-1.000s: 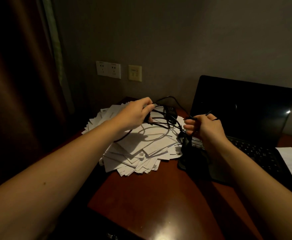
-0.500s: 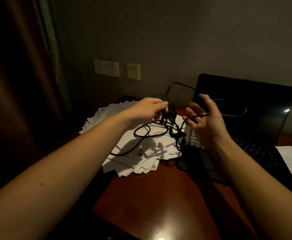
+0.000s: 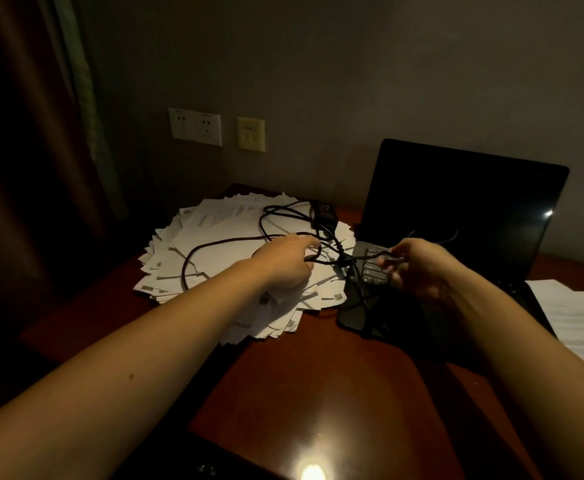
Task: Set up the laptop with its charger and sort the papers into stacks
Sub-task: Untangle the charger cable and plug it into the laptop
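Head view: charger cable (image 3: pixel 229 240) being untangled between the papers (image 3: pixel 214 261) and the laptop (image 3: pixel 456 202)
The left hand (image 3: pixel 288 263) curls its fingers round a strand of the cable over the papers heaped at the back left corner of the desk (image 3: pixel 301 375); the right hand (image 3: pixel 418 268) pinches the same cable above the left edge of the open laptop, a short stretch taut between them, likely to untangle it. The rest loops slack across the heap, beyond the left hand, up to the charger brick (image 3: pixel 323 214) at the heap's far edge. Wall sockets (image 3: pixel 195 126) sit above that corner, probably where the plug goes
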The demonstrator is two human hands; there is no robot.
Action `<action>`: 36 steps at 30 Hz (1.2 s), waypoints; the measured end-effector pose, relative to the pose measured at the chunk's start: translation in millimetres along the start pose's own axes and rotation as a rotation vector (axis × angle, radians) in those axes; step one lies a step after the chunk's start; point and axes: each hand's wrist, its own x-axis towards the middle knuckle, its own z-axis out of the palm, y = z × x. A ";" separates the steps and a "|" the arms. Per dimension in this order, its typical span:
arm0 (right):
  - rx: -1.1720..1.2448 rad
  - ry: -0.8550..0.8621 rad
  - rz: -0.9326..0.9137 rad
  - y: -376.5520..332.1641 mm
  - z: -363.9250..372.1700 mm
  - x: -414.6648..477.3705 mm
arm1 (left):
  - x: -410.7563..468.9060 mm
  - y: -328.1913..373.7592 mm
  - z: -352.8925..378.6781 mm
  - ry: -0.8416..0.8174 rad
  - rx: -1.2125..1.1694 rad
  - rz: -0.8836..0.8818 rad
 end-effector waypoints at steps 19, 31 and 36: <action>-0.203 -0.187 -0.071 0.1 29.5 -15.6 | -38.8 -31.0 8.2 0.215 -0.003 -0.036; -0.505 -0.217 -0.044 -2.1 14.7 -26.8 | -77.8 -66.6 -26.9 0.304 -0.577 -0.225; -0.431 -0.297 -0.054 -2.8 17.0 -43.3 | -74.0 -64.1 -22.2 0.201 -0.362 -0.240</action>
